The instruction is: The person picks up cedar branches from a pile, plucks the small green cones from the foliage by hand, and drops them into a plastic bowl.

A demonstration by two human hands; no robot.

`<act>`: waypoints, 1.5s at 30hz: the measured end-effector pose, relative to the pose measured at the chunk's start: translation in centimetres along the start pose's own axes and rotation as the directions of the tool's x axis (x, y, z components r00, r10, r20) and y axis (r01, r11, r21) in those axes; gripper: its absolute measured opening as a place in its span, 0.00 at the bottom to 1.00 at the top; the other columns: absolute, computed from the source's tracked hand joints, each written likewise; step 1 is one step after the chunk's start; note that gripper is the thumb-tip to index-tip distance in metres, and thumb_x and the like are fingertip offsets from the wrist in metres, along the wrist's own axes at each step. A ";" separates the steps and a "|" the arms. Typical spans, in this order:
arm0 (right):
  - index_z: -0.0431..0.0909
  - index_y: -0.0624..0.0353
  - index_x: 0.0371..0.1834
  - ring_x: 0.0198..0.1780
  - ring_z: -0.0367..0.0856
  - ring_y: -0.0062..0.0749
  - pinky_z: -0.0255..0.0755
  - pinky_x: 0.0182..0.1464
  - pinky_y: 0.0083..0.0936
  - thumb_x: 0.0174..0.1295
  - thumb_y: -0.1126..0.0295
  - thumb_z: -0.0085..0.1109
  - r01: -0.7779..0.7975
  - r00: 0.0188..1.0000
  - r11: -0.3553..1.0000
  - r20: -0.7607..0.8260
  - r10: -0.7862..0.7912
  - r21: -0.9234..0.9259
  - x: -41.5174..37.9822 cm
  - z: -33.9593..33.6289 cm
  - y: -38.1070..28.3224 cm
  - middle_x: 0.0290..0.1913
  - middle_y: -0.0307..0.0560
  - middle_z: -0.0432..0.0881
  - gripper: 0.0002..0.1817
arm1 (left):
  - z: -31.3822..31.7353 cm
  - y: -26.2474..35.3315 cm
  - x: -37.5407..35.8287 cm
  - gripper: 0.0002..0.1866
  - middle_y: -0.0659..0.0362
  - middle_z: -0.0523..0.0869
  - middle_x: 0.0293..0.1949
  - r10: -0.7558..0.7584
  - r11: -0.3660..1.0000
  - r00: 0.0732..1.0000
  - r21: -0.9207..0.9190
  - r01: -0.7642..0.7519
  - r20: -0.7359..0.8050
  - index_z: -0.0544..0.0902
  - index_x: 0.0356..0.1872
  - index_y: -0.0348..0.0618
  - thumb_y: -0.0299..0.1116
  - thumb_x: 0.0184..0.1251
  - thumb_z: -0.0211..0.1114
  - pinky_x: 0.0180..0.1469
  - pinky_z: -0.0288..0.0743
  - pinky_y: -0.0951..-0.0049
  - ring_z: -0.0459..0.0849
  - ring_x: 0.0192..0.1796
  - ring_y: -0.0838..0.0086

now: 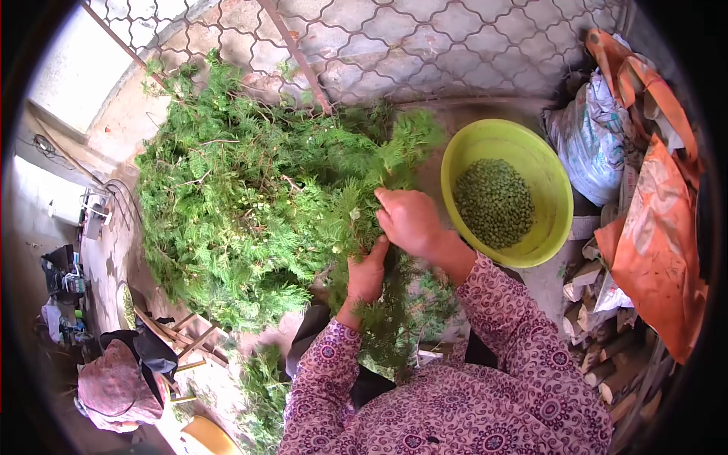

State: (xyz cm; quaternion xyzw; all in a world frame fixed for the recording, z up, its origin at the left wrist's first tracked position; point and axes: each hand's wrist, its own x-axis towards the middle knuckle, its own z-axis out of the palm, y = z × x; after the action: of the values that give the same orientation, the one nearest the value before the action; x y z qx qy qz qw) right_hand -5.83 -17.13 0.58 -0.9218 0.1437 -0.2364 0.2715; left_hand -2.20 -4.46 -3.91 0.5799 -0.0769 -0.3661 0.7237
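Note:
My left hand (367, 276) is closed round a leafy evergreen branch (387, 322), its thumb pointing up along the stem. Just above and to the right, my right hand (413, 221) has its fingers curled against the same foliage; what its fingertips pinch is hidden. Pale green cones show among the sprays near my hands. A large heap of cut evergreen branches (227, 205) lies to the left and beyond. To the right of my right hand stands a yellow-green basin (550, 205), partly filled with small green cones (494, 201).
A wire mesh fence (425, 49) runs along the back. At right are a white sack (588, 140), an orange cloth or sack (656, 243) and stacked firewood (607, 379). Another person (121, 383) sits at lower left beside a yellow basin (208, 436).

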 end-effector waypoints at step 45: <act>0.70 0.67 0.34 0.22 0.74 0.17 0.67 0.21 0.15 0.56 0.78 0.54 -0.183 0.983 0.771 0.126 0.134 0.610 -0.7 -2.0 -0.5 0.26 0.42 0.75 0.05 | 0.7 1.6 -0.5 0.11 0.65 0.79 0.25 0.109 0.993 0.988 -0.060 -0.102 0.112 0.77 0.34 0.41 0.39 0.65 0.55 0.27 0.61 0.84 0.68 0.24 0.86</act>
State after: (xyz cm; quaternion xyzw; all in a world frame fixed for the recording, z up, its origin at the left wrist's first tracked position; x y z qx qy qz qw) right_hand -7.42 -17.31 2.08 -0.7745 0.1251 -0.2119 0.5828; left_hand -2.24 -4.55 -2.10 0.5330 -0.1391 -0.3620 0.7520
